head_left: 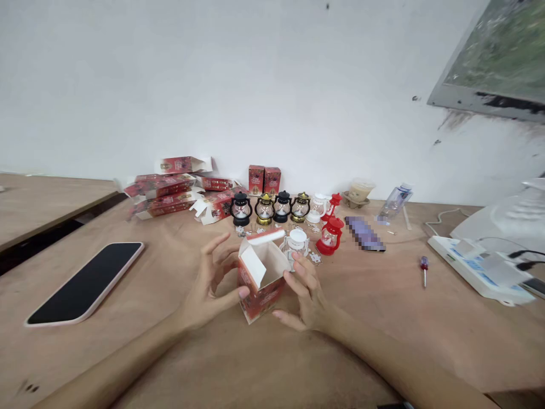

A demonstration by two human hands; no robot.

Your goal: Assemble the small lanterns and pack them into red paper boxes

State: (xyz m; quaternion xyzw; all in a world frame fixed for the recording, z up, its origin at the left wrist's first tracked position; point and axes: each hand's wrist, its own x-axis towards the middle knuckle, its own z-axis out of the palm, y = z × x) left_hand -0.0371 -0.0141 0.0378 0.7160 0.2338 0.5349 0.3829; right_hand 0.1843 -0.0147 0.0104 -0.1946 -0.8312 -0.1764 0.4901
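A red printed cardboard box [266, 298] with its top flaps raised and a white inside stands in front of me. My left hand [215, 278] holds it at the left, thumb on the front corner and other fingers spread along the side. At the box's right edge is my right hand [309, 292], fingers apart, the index fingertip touching the rim and the thumb off the front. Just behind the box sits a white mini lantern [297, 241], partly hidden. A red mini lantern [330, 236] stands to its right.
Behind are a row of black, gold, white and red lanterns [283, 207], two closed boxes [264, 180] and piled flattened boxes [170, 196]. A phone [87, 284] lies left. Rightward are a blurred purple item [364, 233], bottle [395, 201], cup [358, 192], screwdriver [424, 270] and power strip [477, 272].
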